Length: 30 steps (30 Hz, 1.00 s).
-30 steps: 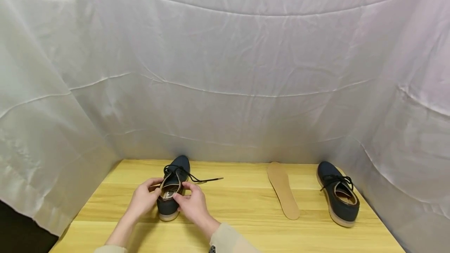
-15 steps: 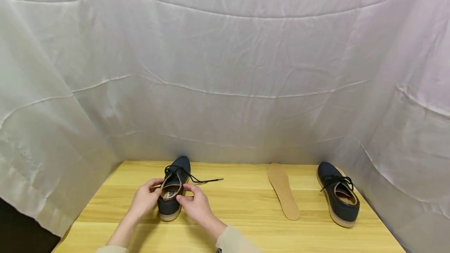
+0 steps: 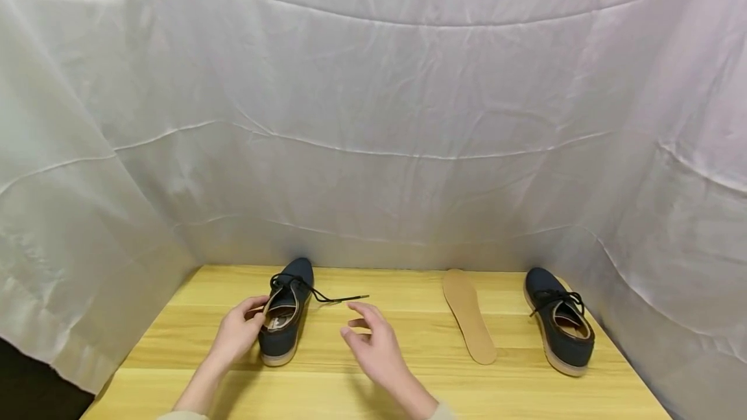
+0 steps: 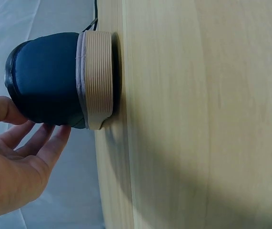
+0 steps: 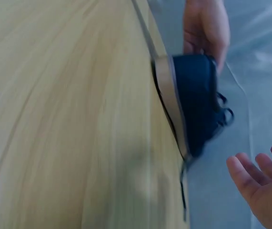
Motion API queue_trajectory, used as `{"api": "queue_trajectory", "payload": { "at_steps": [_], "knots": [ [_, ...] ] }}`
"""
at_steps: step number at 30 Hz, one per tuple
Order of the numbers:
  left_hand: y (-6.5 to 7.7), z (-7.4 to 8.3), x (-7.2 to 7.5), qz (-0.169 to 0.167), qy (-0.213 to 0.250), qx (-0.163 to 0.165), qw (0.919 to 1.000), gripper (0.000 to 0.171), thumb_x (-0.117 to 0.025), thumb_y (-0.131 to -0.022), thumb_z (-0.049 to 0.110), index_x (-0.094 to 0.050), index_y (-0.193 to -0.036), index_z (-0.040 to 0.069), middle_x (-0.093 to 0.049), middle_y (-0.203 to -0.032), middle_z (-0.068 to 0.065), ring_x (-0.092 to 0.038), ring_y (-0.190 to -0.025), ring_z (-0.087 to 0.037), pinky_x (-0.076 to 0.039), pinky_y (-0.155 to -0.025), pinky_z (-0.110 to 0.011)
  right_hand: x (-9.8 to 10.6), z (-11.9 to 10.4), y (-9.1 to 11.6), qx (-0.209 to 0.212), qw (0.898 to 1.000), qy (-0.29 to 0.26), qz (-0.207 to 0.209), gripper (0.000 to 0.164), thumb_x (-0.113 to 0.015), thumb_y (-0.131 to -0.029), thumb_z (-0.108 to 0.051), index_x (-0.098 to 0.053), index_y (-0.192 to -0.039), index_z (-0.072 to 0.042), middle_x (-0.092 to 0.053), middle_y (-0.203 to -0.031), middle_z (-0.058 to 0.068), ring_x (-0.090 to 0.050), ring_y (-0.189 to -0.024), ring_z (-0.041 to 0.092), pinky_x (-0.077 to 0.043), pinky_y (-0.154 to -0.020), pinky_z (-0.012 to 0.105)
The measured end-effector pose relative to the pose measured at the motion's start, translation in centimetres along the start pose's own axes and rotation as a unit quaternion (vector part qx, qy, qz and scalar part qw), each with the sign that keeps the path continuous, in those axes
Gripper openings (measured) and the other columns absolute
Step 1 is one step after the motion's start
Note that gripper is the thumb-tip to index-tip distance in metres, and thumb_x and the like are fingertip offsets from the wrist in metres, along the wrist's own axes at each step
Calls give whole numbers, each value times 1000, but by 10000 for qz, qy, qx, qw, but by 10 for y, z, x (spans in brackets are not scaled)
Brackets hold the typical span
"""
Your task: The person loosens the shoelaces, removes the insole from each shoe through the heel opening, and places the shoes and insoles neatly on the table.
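Withdrawing from the left shoe (image 3: 279, 343), the right hand (image 3: 376, 349) hung empty to its right, fingers loosely bent; steadying apparently fell to the left hand (image 3: 235, 332) alone, its grip pinching the shoe's left side. Wooden tabletop (image 3: 513, 394) beneath; insole (image 3: 469, 316), second shoe (image 3: 569, 349) lay farther right; grey curtain (image 3: 373, 109) behind.

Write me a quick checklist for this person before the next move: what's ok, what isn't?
1. Held shoe sole-down on the table: ok.
2. Left hand gripping that shoe: ok, at the opening's edge.
3. Right hand free: ok, holding nothing.
4. Insole uncovered: ok, lying on the table.
5. Shoelace gathered in: not ok, an end trails out toward the right hand.
6. Insole fitting the held shoe: cannot tell.
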State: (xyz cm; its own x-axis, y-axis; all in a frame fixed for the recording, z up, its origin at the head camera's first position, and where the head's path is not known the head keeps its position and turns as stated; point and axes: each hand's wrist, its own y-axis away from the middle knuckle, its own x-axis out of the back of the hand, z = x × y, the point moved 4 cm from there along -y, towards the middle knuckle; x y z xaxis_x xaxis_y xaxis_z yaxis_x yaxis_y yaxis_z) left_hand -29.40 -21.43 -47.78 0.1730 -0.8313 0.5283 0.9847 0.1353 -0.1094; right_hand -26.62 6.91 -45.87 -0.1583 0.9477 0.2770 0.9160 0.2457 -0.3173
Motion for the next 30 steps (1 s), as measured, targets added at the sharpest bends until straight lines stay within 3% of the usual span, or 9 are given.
{"api": "queue_trajectory", "payload": {
  "at_steps": [8,14,21,26,28,30],
  "knots": [
    [1,1,0,-17,-11,-66,10000,44,-55,-99,2,-59,-142,-2,-64,-133,-29,-61,-125,-43,-50,-102,-50,61,6,21,454,9938,769,662,49,-72,-97,-11,-58,-144,-11,-55,-147,12,-63,-118,34,-58,-94,35],
    [3,1,-2,-40,-18,-65,10000,43,-55,-99,2,-59,-142,-2,-63,-135,-30,-60,-127,-46,-50,-103,-52,107,11,37,746,9778,1541,1204,51,-73,-95,-4,-58,-144,-8,-55,-145,14,-64,-117,36,-58,-93,48],
    [4,2,-4,-39,-59,-80,9999,43,-56,-99,2,-60,-141,-1,-63,-135,-29,-60,-126,-45,-50,-103,-52,165,16,50,1007,9415,2578,1925,50,-75,-93,-1,-60,-140,-3,-59,-140,18,-67,-112,34,-60,-87,39],
    [4,2,-6,-35,-59,-83,9999,43,-56,-99,2,-59,-142,-1,-64,-134,-29,-61,-126,-44,-50,-102,-52,208,28,59,885,9180,3129,2269,50,-75,-92,-1,-60,-140,-1,-57,-141,19,-59,-113,23,-48,-91,19],
    [4,2,-6,-33,-74,-71,9999,43,-56,-99,3,-59,-142,-1,-64,-133,-29,-61,-125,-44,-50,-102,-51,225,34,63,688,9089,3363,2368,51,-74,-92,-3,-60,-140,-1,-55,-142,18,-57,-117,26,-48,-94,26],
    [4,2,-7,-33,-74,-57,10000,43,-56,-99,3,-60,-142,0,-65,-133,-28,-61,-125,-43,-51,-101,-50,243,41,67,569,8996,3583,2432,50,-74,-92,-5,-60,-139,0,-54,-142,19,-56,-120,33,-49,-93,44]
  ]
}}
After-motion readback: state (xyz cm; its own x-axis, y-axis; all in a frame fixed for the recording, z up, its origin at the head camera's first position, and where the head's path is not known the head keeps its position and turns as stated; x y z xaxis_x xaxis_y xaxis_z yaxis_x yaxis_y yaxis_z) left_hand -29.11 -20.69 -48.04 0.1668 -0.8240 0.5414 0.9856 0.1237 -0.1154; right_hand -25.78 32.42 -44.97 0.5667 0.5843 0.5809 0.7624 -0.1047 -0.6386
